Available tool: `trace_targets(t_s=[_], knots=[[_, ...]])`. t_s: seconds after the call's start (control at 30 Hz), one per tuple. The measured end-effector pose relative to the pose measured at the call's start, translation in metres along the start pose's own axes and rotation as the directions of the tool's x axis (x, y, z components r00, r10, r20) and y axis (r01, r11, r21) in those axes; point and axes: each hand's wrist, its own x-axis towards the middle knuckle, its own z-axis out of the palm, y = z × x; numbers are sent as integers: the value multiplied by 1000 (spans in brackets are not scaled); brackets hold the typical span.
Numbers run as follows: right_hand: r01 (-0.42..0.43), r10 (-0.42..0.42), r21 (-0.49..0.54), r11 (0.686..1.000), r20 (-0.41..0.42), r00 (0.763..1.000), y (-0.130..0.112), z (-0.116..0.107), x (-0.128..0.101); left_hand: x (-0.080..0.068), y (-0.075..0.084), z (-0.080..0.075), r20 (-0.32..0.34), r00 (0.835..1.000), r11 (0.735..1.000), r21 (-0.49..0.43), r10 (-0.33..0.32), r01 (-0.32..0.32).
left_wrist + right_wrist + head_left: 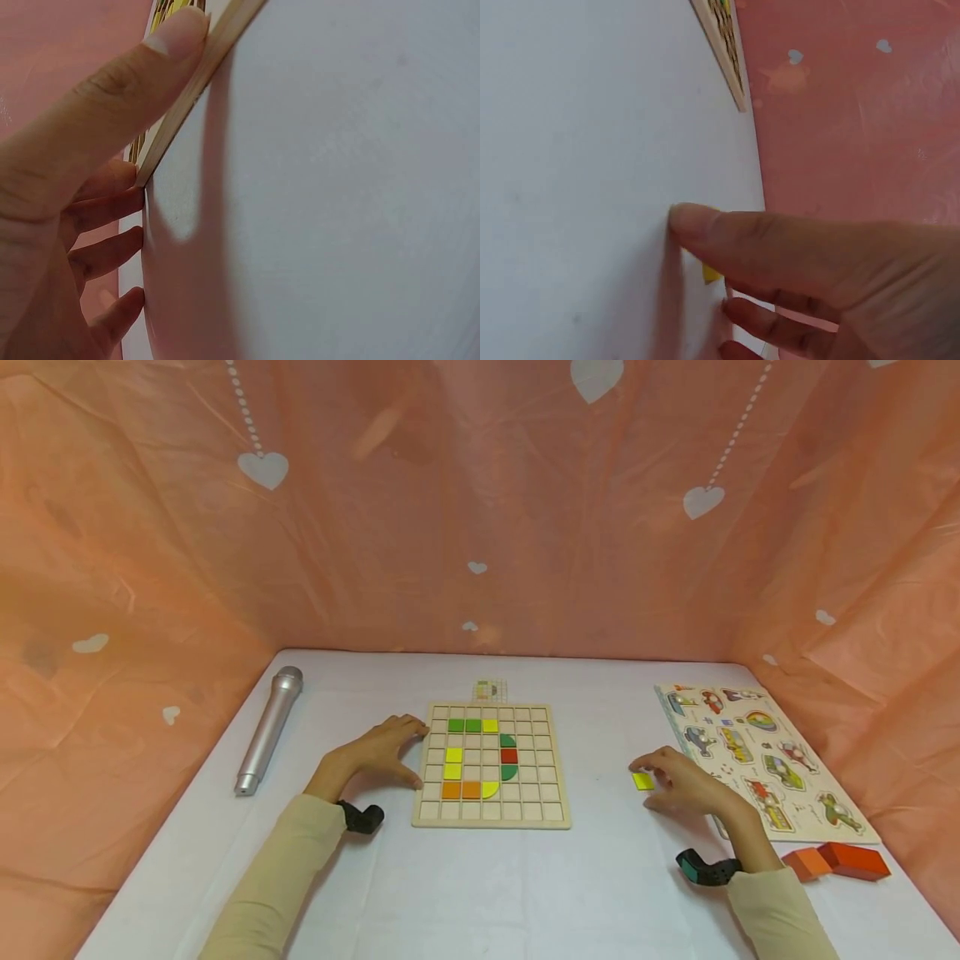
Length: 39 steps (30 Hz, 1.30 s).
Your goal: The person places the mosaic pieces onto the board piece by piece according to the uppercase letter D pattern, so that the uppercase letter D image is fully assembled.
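I note the desk [465,893] carries a wooden grid board [491,766], part-filled with coloured tiles forming a D; the left hand [384,747] steadies its left edge, fingers relaxed, thumb on the rim; the right hand [686,781] pinches a yellow tile [642,781], small, flat and square, right of the board; I judge pickup in hand; next comes carrying it to an empty cell.

The right hand [840,277] lies low over the white desk [592,150], its thumb tip touching the surface. A small yellow piece [712,273] peeks out between thumb and fingers. A wooden board's edge [721,45] shows beyond, against pink sheeting [855,112].
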Motion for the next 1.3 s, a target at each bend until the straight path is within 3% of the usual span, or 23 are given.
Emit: trace_targets(t_s=[0.27, 0.6, 0.77, 0.97, 1.3], knots=[[66, -66, 4, 998, -4, 998, 8, 4, 0, -1, 0, 0, -4, 1000, 1000, -11, 0, 0], [27, -28, -32, 999, -54, 998, 3, 11, 16, 0, -3, 1, -11, 1000, 1000, -1, 17, -17], [119, -118, 9, 993, -87, 989, -14, 14, 38, 0, -2, 1, -13, 1000, 1000, -1, 25, -25], [257, -250, 23, 966, -163, 954, -43, 22, 72, 0, 0, 0, -15, 1000, 1000, -4, 27, -27], [308, -269, 160, 938, -225, 936, -95, 48, 127, -1, -1, 0, -34, 997, 998, 17, 65, -65]])
